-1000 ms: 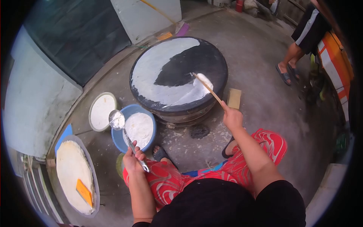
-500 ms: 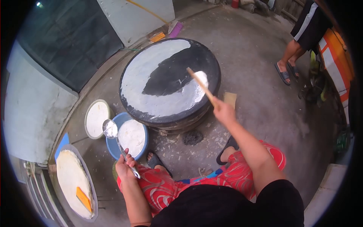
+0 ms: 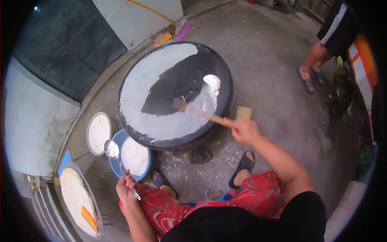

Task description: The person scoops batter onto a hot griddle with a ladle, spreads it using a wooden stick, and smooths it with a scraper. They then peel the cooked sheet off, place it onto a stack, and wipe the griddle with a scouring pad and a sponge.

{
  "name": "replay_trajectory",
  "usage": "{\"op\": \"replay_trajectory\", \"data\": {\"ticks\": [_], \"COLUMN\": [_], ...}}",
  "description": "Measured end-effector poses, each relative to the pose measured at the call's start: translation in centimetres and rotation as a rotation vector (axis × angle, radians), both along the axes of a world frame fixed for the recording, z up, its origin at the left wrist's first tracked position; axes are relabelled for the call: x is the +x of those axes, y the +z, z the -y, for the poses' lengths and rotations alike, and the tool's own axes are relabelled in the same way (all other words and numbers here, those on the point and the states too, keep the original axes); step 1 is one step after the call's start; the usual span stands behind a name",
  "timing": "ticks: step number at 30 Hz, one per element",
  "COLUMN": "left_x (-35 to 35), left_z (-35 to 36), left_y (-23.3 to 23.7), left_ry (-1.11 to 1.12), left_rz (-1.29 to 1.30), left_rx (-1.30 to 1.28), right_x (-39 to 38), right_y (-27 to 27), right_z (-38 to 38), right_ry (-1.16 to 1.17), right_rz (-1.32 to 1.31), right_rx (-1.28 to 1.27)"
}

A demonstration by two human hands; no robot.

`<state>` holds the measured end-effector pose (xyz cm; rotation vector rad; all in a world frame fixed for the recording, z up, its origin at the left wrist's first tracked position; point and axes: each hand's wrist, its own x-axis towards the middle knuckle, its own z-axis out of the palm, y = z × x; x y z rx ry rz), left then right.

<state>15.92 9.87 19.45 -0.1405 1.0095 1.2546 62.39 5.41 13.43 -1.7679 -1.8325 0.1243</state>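
Observation:
My right hand (image 3: 244, 131) is closed round the handle of a wooden spreader (image 3: 205, 115). Its blurred far end lies over the large round black griddle (image 3: 169, 90). A pale batter layer (image 3: 139, 86) curves along the griddle's left and near side, leaving a dark patch bare in the middle. On the right side sits a thicker white lump of batter (image 3: 212, 82). My left hand (image 3: 127, 187) grips a metal ladle (image 3: 122, 165) by its handle. The ladle's bowl, coated white, hangs by the edge of a blue basin (image 3: 148, 165) holding white batter.
A pale bucket (image 3: 89, 135) with white contents stands left of the basin. Lower left, pale round sheets (image 3: 74, 193) lie stacked with an orange scraper (image 3: 89, 219) on top. Another person's legs (image 3: 312, 60) are at upper right. A purple-headed broom (image 3: 184, 30) leans behind the griddle.
The spreader's far end has swung left and nearer to me, away from the white lump, which is now fully visible. My left hand still holds the ladle. The view has shifted slightly.

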Motion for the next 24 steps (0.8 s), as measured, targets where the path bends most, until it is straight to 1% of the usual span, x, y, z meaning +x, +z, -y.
{"op": "replay_trajectory", "data": {"ticks": [1,3,5,6,7,8,9,11,12,13,15,16,18,19,21,22,24], "left_x": [-0.1,0.3,0.6,0.5,0.5,0.6,0.7,0.2,0.0,0.0,0.3,0.3,1.0,1.5,1.6,1.4,1.1], "left_z": [-0.1,-0.3,-0.2,-0.4,-0.6,-0.9,-1.1,-1.4,-1.5,-1.6,-1.4,-1.5,-1.7,-2.0,-2.2,-2.3,-2.1], "left_y": [-0.1,0.1,0.4,0.1,0.0,-0.1,-0.1,-0.3,-0.5,-0.5,-0.4,-0.5,-0.1,0.1,-0.4,-0.6,-0.7], "left_ry": [0.0,0.024,0.033,0.039,0.041,0.058,0.073,0.065,0.06,0.06,0.062,0.049,0.078,0.104,0.093,0.081,0.066], "left_rz": [-0.015,-0.025,-0.058,-0.053,-0.056,-0.047,-0.036,-0.034,-0.027,-0.025,-0.01,0.018,0.009,0.005,-0.014,-0.03,-0.009], "left_rx": [0.002,-0.011,-0.007,-0.009,-0.009,-0.026,-0.043,-0.051,-0.058,-0.055,-0.048,-0.046,-0.08,-0.109,-0.105,-0.107,-0.096], "right_x": [1.7,6.1,9.5,10.0,9.7,9.0,8.1,6.4,6.6,8.3,12.2,12.7,14.3,13.6,11.0,10.7,10.0], "right_y": [-0.6,-2.3,-2.8,-2.6,-2.1,-1.8,-1.7,-1.8,-1.0,-1.3,-2.0,-1.9,-1.7,-1.8,-2.0,-2.0,-1.7], "right_z": [0.2,0.9,-1.9,-4.1,-6.8,-8.6,-9.3,-9.6,-8.3,-7.4,-6.5,-7.5,-11.1,-13.0,-16.5,-16.0,-13.9], "right_ry": [0.004,0.03,-0.154,-0.152,-0.175,-0.199,-0.2,-0.169,-0.023,-0.024,0.041,0.045,-0.117,-0.117,-0.215,-0.217,0.087], "right_rz": [-0.002,0.181,0.281,0.277,0.288,0.298,0.296,-0.156,-0.068,-0.067,0.133,0.132,0.314,0.311,0.233,0.231,-0.012], "right_rx": [0.002,0.088,0.057,0.055,0.123,0.191,0.192,0.094,0.062,0.066,0.025,0.023,0.116,0.121,0.101,0.103,0.06]}}
